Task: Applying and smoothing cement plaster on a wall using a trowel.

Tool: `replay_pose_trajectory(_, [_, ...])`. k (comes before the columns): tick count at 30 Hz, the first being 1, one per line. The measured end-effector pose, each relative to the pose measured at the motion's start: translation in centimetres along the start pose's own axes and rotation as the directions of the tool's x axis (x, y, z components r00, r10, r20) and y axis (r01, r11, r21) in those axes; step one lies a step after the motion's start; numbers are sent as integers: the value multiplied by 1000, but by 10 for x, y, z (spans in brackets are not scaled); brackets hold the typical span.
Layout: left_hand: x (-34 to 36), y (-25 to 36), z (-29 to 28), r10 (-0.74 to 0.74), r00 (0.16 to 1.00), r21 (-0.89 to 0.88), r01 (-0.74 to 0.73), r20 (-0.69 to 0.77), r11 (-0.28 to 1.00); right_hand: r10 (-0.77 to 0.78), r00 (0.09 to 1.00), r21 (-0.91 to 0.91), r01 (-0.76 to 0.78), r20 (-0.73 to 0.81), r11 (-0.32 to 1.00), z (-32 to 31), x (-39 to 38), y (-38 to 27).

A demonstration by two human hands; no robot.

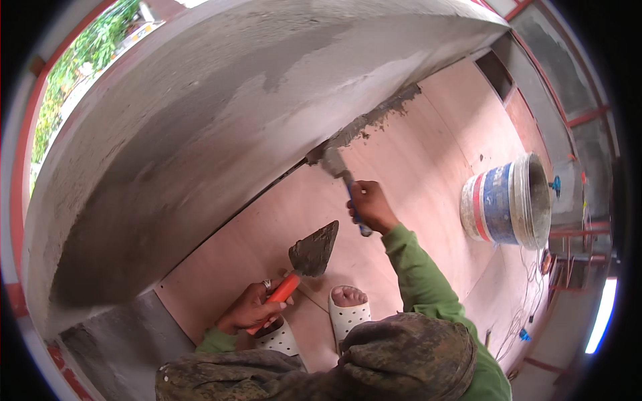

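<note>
My left hand [257, 305] is closed around the orange handle of a pointed trowel [314, 250], whose blade is coated with grey mortar. In my right hand [372, 206] is a putty knife [334, 164] with a blue and grey handle. Its blade is pressed down at the seam where the plywood floor meets the wall. A band of wet mortar [381, 117] runs along that seam, beyond the blade. Nearer to me, the seam shows as a dark open gap [267, 190]. The trowel is held low, above the floor, near my feet.
The grey plastered wall [221, 127] curves across the left, with a damp darker patch. On the right a mortar-stained bucket [498, 204] lies or leans on the pinkish plywood [428, 167]. Thin wires [525, 294] trail nearby. My sandalled feet [349, 309] are close to the trowel.
</note>
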State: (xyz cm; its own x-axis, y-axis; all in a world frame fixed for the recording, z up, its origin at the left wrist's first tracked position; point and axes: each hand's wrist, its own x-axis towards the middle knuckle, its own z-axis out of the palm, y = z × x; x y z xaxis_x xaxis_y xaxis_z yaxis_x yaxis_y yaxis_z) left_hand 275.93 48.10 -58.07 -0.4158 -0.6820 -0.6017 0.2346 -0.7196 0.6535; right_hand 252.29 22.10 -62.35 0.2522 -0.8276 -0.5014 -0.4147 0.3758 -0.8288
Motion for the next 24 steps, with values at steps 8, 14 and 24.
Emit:
replay_pose_trajectory(8, [-1, -4, 3, 58, 998, -63, -57, 9, 996, 70, 990, 79, -61, -123, 995, -116, 77, -24])
replay_pose_trajectory(14, [2, -11, 0, 25, 998, -46, -23, 62, 999, 176, 984, -62, -177, -18, 982, -146, 112, -43])
replay_pose_trajectory(24, [6, -12, -1, -43, 997, -45, 46, 60, 998, 63, 998, -16, -64, -24, 998, -74, 86, -33])
